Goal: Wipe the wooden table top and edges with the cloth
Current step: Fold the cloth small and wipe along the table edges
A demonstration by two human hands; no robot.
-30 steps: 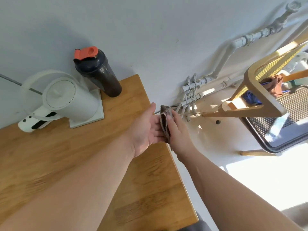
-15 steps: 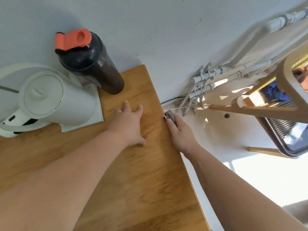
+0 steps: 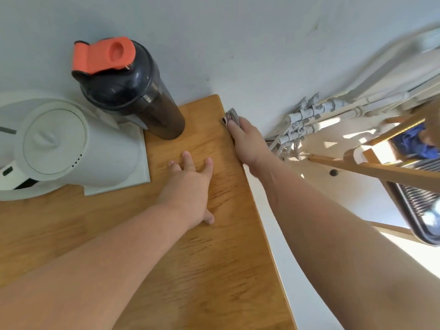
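Head view: right hand point(image 3: 247, 144) (gripping cloth point(image 3: 232, 116)) has slid along table point(image 3: 214, 270) edge; left hand point(image 3: 190, 194) stays flat.

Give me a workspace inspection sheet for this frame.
surface: wooden table, grain visible.
job's things: cloth, bunched against the table's right edge near the far corner.
clutter: white kettle on its base, dark shaker bottle with orange lid, both at the back.
hands: left hand flat on the top, fingers spread; right hand holds the cloth to the edge.
cables: thin dark lead near the pipes, run unclear.
surroundings: white wall, pipes, wooden chair at right.
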